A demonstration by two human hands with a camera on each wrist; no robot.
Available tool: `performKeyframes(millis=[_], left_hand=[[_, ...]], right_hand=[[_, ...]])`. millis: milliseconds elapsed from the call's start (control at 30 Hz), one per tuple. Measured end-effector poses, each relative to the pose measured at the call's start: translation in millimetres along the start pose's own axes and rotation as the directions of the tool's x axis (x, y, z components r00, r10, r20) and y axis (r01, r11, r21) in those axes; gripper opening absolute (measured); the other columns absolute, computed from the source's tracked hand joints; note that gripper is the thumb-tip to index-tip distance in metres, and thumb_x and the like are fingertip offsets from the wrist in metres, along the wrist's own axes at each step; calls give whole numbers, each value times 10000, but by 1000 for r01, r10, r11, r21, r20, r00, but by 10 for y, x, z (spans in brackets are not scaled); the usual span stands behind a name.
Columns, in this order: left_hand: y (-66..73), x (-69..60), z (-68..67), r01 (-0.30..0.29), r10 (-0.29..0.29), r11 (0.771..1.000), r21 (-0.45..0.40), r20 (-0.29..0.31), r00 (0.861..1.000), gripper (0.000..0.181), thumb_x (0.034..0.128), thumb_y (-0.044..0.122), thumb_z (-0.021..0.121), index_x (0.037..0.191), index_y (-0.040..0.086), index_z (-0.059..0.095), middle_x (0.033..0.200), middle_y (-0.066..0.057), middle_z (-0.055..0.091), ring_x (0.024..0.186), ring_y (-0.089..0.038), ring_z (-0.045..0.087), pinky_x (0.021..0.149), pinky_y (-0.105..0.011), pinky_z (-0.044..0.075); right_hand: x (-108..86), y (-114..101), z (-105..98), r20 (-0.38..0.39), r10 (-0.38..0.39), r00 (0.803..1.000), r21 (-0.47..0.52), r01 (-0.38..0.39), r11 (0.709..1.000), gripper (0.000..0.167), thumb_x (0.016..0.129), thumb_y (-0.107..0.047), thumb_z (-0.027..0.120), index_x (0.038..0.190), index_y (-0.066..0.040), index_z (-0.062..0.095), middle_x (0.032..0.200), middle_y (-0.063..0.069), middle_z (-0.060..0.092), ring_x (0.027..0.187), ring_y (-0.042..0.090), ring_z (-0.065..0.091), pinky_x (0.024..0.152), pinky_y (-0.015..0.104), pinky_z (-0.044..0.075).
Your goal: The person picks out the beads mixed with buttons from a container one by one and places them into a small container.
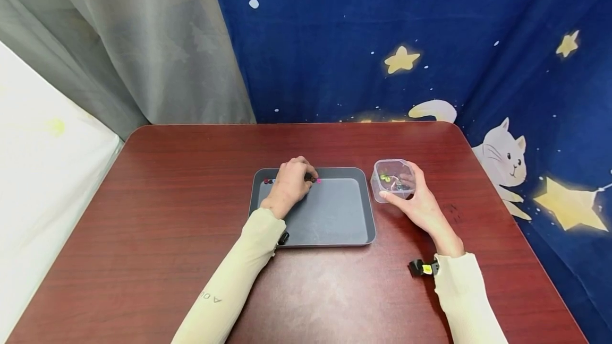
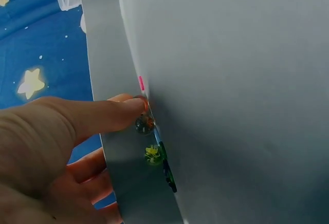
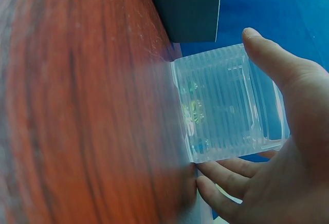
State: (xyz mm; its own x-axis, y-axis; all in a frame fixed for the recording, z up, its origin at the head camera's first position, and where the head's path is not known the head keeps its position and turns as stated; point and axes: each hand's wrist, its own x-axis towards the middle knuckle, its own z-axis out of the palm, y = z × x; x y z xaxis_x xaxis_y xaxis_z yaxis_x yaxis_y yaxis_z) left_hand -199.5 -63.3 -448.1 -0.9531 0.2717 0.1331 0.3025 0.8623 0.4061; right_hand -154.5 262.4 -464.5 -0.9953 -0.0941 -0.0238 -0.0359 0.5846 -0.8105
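Observation:
My left hand [image 1: 290,182] is over the far side of a grey tray [image 1: 330,216]. In the left wrist view its thumb and a finger pinch at a small glass marble [image 2: 144,125], which they partly hide. A green and yellow marble [image 2: 152,154] lies beside it along the tray's wall. A small pink piece [image 1: 319,180] lies just right of the fingertips, and dark red pieces [image 1: 266,181] lie left of the hand. My right hand [image 1: 423,208] grips a clear plastic container [image 3: 221,106], thumb on one side and fingers on the other. Small green and other coloured pieces [image 1: 385,178] lie inside it.
The tray and container stand on a reddish-brown wooden table [image 1: 158,216]. Behind the table hangs a blue curtain [image 1: 325,41] with stars and a cat, beside a grey curtain [image 1: 158,41]. The container stands close to the tray's right edge.

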Motion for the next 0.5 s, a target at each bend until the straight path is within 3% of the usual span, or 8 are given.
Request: performKeyframes(millis=[500], left_hand=[[-10, -12, 25, 11, -11, 1000, 23, -8, 1000, 124, 915, 45, 775, 987, 133, 824, 1028, 11, 758, 977, -215, 738, 927, -359, 597]], right_hand=[[-3, -1, -7, 0, 6, 1000, -10, -6, 1000, 1048, 907, -441, 800, 1653, -265, 85, 1596, 222, 371, 1468, 414, 390, 1189, 681, 336]])
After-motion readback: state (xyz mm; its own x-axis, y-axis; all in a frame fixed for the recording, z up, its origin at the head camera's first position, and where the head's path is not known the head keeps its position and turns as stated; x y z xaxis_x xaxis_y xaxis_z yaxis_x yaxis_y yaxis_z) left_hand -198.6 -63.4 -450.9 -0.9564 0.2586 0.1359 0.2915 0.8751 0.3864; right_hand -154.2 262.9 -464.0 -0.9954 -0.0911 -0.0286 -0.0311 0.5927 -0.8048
